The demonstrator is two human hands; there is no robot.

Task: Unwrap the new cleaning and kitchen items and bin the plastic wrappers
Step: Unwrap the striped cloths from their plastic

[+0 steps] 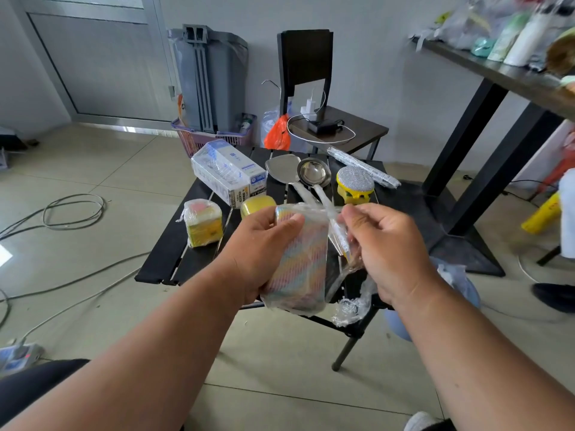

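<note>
In the centre of the frame the left hand (264,244) is gripping a pastel rainbow-striped sponge pack (300,265), fingers curled behind it and the thumb lying across its upper front. The right hand (389,244) is pinching the clear plastic wrapper (337,231) at the pack's upper right edge — thumb and fingers closed on a stretched strip of film, with more crumpled film (351,306) hanging below the pack.

Both hands are hovering above the near edge of a small black slatted table (168,256). On it, towards the middle of the frame, are lying a wrapped yellow sponge block (203,225), a yellow sponge (258,205) partly hidden behind the left hand, a film-wrapped white box (227,172), a steel spatula (283,168) and a ladle (314,174) side by side, a yellow scrubber with a glittery silver top (355,185), and a long wrapped item (364,166) — contents unclear.

A grey bin (211,79) is standing at upper centre-left by the wall.
</note>
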